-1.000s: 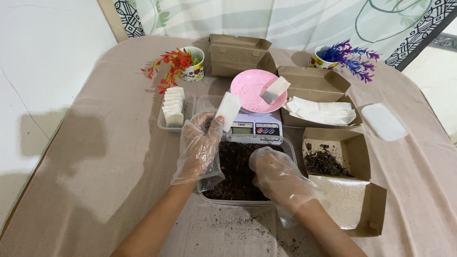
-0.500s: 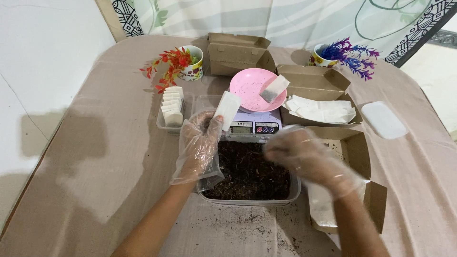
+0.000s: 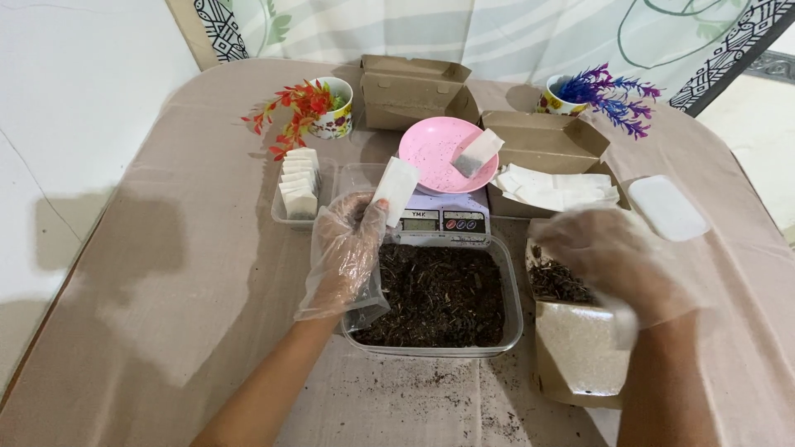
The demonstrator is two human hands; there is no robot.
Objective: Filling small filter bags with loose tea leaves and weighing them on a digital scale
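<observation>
While the left hand (image 3: pixel 344 248), in a loose clear glove, hovers over the left end of the clear tub (image 3: pixel 439 343) of dark loose material, its fingers are closed on a small white paper sachet (image 3: pixel 395 189), held upright just in front of the digital scale (image 3: pixel 439 219). The right hand (image 3: pixel 617 265), also gloved and blurred, hangs over the open brown box (image 3: pixel 580 364) near the table's right edge; its fingers look loosely spread, and whether it has hold of anything cannot be told. That box contains some of the same dark material at its far end. On the scale sits a pink plate (image 3: pixel 435 149) with another sachet (image 3: pixel 475 153) lying on it. Left of the scale, a small clear tray (image 3: pixel 300 184) holds a row of sachets standing on edge. Behind the scale, toward the table's far edge, stand two brown boxes; the right one (image 3: pixel 546 141) holds flat white sachets. A mug with red flowers (image 3: pixel 327 108) and one with purple flowers (image 3: pixel 580 91) stand near the far edge, and a white lid (image 3: pixel 667 207) lies toward the right edge.
</observation>
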